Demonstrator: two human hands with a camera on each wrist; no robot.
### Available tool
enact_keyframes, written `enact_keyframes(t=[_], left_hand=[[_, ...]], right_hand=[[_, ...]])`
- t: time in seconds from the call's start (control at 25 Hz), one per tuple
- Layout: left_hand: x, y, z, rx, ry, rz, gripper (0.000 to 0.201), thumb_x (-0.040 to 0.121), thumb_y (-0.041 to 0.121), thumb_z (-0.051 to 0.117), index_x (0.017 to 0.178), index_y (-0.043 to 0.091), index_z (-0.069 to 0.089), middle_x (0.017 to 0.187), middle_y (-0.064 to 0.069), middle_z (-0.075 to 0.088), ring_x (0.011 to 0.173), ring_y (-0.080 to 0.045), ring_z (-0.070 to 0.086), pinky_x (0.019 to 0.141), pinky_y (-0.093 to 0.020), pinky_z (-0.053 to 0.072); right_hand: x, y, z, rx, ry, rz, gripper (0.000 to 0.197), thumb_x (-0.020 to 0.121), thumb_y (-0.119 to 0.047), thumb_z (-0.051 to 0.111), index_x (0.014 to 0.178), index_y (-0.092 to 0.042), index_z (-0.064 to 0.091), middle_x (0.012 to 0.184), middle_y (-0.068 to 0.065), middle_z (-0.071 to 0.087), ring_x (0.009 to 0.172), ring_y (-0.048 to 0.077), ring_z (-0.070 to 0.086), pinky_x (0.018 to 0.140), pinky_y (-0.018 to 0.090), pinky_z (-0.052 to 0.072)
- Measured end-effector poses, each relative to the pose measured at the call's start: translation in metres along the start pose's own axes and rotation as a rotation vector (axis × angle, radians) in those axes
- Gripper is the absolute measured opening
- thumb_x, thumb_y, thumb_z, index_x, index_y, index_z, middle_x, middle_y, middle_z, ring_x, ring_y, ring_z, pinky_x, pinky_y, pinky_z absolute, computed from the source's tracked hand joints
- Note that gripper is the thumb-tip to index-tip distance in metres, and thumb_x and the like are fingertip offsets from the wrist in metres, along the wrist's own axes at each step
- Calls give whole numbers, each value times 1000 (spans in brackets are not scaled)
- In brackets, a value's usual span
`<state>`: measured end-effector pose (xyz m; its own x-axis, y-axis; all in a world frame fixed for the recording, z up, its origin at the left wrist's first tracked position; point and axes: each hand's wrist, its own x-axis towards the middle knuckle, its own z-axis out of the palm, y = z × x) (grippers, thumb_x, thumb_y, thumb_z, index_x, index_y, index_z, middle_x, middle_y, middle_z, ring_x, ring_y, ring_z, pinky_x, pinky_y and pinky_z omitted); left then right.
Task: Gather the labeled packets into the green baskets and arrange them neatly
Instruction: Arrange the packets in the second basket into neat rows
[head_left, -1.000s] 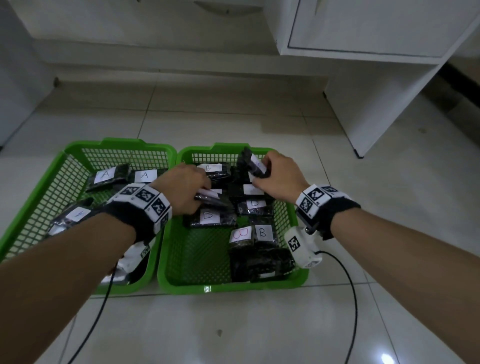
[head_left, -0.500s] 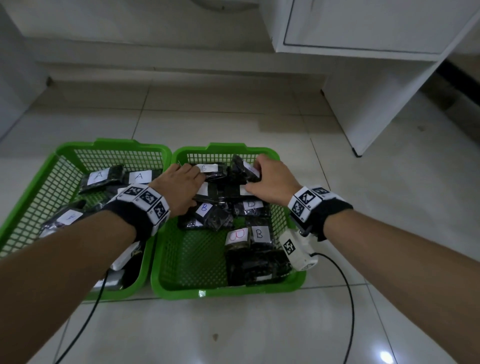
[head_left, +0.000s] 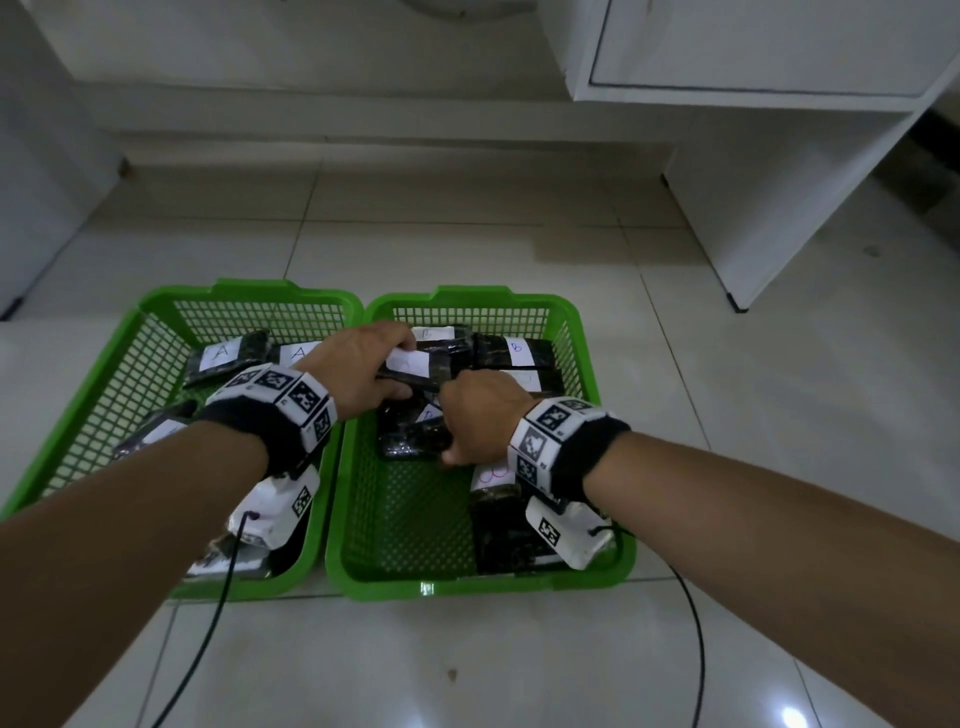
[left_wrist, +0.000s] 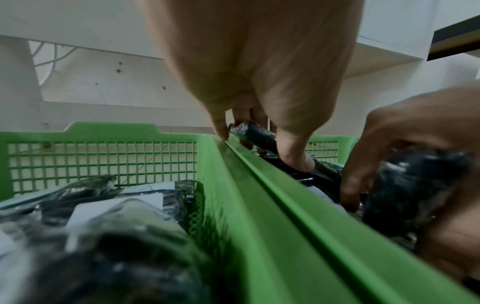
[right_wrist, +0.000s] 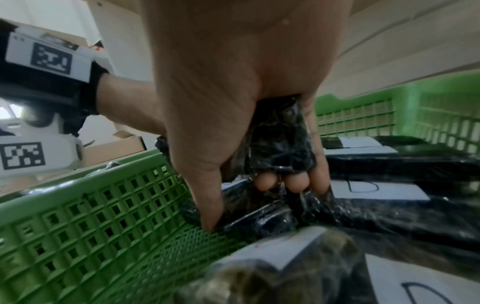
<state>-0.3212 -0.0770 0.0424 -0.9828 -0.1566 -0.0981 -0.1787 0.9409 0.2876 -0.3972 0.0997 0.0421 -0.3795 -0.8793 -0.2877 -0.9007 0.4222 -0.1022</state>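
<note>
Two green mesh baskets stand side by side on the floor, the left basket (head_left: 130, 364) with black packets labeled A (head_left: 221, 356) and the right basket (head_left: 576, 332) with packets labeled B (head_left: 514, 349). My left hand (head_left: 363, 364) reaches over the shared rim and grips a black packet with a white label (head_left: 415, 364) at the back of the right basket; its fingers (left_wrist: 293, 162) curl round that packet's edge. My right hand (head_left: 478, 421) grips a crumpled black packet (right_wrist: 280, 139) in the middle of the right basket, thumb (right_wrist: 207, 209) down near the mesh floor.
More labeled packets (head_left: 498, 525) lie along the right basket's near right side under my wrist camera. A white cabinet (head_left: 753, 156) stands at the back right on the tiled floor. Black cables (head_left: 696, 649) trail from both wrists toward me.
My left hand has moved to the back of the right basket and holds a labeled packet there. My right hand has left the back packet and come nearer, to a packet in the basket's middle.
</note>
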Motion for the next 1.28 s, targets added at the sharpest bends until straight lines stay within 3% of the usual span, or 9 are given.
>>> enact_keyframes(t=[0.2, 0.36, 0.6, 0.8, 0.96, 1.04, 1.12, 1.2, 1.28], left_hand=[[-8, -1, -3, 102, 24, 32, 47, 76, 47, 76, 114, 26, 58, 109, 6, 64, 104, -18, 57, 96, -35, 41], [-8, 6, -6, 28, 21, -15, 55, 72, 45, 82, 118, 25, 61, 112, 5, 66, 101, -17, 61, 89, -29, 45], [7, 26, 3, 114, -89, -14, 59, 66, 42, 86, 117, 26, 59, 113, 5, 64, 104, -19, 59, 82, -32, 48], [6, 24, -5, 269, -62, -36, 52, 64, 40, 83, 111, 29, 64, 109, 5, 65, 101, -20, 60, 78, -34, 52], [6, 24, -7, 231, -79, -43, 59, 63, 47, 86, 113, 25, 63, 112, 5, 63, 105, -20, 59, 82, -33, 49], [11, 26, -3, 224, -98, -12, 60, 62, 45, 88, 111, 22, 62, 110, 3, 63, 104, -20, 59, 77, -30, 44], [13, 27, -1, 226, -112, 1, 59, 61, 43, 89, 108, 22, 60, 108, 2, 63, 102, -21, 59, 73, -30, 43], [13, 26, 0, 248, -111, 4, 61, 61, 45, 88, 111, 24, 61, 108, 2, 62, 104, -21, 56, 77, -32, 44], [8, 25, -2, 249, -99, 20, 59, 65, 47, 83, 115, 25, 62, 113, 2, 58, 110, -21, 53, 85, -35, 47]], right_hand=[[-6, 5, -1, -54, 17, -13, 44, 73, -32, 83, 66, -23, 41, 66, -6, 40, 69, 21, 51, 64, 29, 40], [-15, 22, -8, 120, 20, 100, 36, 67, -47, 89, 80, -24, 64, 69, -10, 57, 67, 11, 60, 54, 23, 39], [-19, 39, -22, 121, 52, 165, 48, 60, -62, 88, 73, -26, 59, 67, -13, 56, 63, 7, 57, 52, 23, 36], [-9, 15, -8, -4, -14, -22, 88, 57, -64, 88, 131, -28, 58, 82, -3, 59, 75, 18, 60, 66, 28, 44], [-10, 8, -11, -56, -66, 26, 45, 64, -50, 88, 81, -18, 62, 78, 1, 52, 75, 24, 60, 66, 29, 46], [-14, 9, -14, -38, -75, 18, 39, 67, -45, 87, 73, -19, 59, 69, -3, 46, 73, 23, 59, 64, 29, 45], [-20, 10, -16, 12, -29, -4, 34, 67, -40, 87, 85, -19, 68, 64, -5, 44, 72, 23, 61, 63, 30, 44], [-22, 11, -17, 29, 22, -40, 53, 68, -38, 87, 112, -14, 67, 67, -4, 43, 72, 22, 54, 66, 30, 41], [-18, 10, -16, 0, 46, -34, 53, 70, -40, 86, 111, -14, 66, 67, -6, 40, 74, 24, 57, 67, 30, 41]])
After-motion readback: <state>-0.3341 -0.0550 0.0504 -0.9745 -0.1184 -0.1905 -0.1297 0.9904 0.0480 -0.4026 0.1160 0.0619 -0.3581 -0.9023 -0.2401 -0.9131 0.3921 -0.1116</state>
